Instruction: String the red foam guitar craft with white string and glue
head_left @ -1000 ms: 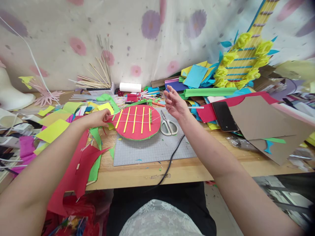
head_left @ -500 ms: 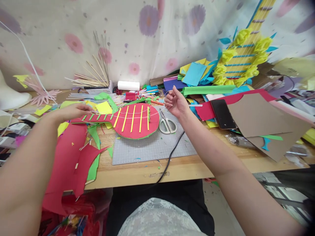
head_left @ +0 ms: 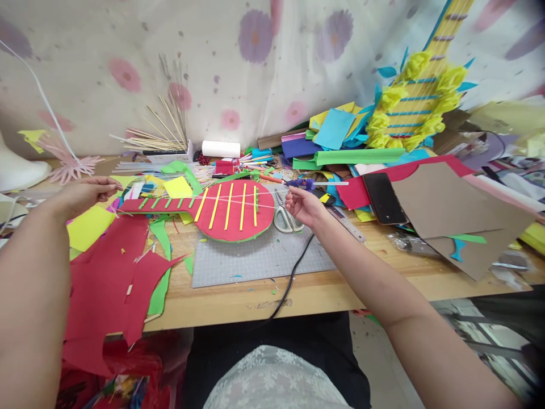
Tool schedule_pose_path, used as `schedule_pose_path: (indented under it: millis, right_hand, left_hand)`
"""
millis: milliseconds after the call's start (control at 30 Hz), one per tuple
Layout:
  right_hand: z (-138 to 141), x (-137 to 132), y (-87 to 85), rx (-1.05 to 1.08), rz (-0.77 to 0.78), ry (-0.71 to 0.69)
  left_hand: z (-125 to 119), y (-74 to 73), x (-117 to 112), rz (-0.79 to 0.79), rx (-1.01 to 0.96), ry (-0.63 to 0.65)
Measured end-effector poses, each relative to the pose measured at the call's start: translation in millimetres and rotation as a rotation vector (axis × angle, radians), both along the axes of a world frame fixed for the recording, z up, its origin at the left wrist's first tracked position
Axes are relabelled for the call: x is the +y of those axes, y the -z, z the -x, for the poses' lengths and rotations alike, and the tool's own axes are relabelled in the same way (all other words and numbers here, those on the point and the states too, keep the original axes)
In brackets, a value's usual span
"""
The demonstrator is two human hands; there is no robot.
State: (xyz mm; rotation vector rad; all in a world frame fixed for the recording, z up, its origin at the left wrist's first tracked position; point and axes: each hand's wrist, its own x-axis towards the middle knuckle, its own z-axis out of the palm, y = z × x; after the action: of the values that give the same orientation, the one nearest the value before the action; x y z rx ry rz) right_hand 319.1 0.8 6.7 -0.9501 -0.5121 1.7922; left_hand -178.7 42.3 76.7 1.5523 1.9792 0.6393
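Note:
A red lute-shaped paper craft (head_left: 235,218), with yellow strips across its round body and green ones on its neck, lies over the grey cutting mat (head_left: 255,264). Thin white string (head_left: 268,205) runs in strands above it. Just past the end of the neck, my left hand (head_left: 91,192) pinches with closed fingers, at one end of the string. My right hand (head_left: 305,205) is off the other side of the round body, its fingertips pinched on the string there. Scissors (head_left: 281,220) lie beside it, and a purple glue gun (head_left: 303,183) with a clear stick is behind it.
A yellow paper guitar with flowers (head_left: 415,105) leans at the back right. Nearby lie a phone (head_left: 385,199), brown cardboard (head_left: 443,204) and a metal ruler (head_left: 347,223). Red foam sheet (head_left: 106,278) hangs over the front edge at left. A black cord (head_left: 293,272) crosses the mat.
My left hand has moved left, away from the neck. My right hand has come down toward the table, uncovering the glue gun and ruler. The string is spread wider across the craft.

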Motion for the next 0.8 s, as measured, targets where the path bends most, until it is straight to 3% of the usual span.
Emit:
schedule_pose_path:
  millis: [133,233,367,500,633,800]
  right_hand:
    - [13,-6,1.4,-0.145,0.064,-0.039]
    - [18,-8,1.7,-0.120,0.028,0.003]
    - [15,-4,5.6,-0.011,-0.065,-0.010]
    - [13,3,13.0,-0.040,-0.007,-0.002]
    - [16,4,14.9,-0.178,0.037,-0.013]
    - [21,3,11.2,-0.454,-0.071,-0.030]
  left_hand:
    - [-5,-2.2,0,0.070,0.160,-0.050]
    - [-11,-1.2,0,0.098,0.286,-0.099]
    - [-8,7.6,7,0.157,0.397,-0.053]
    - [-5,14.8,15,0.204,0.545,-0.012]
    - [-15,14.1,20,0.320,0.702,0.007]
    - [-24,17.5,29,0.413,0.957,-0.017]
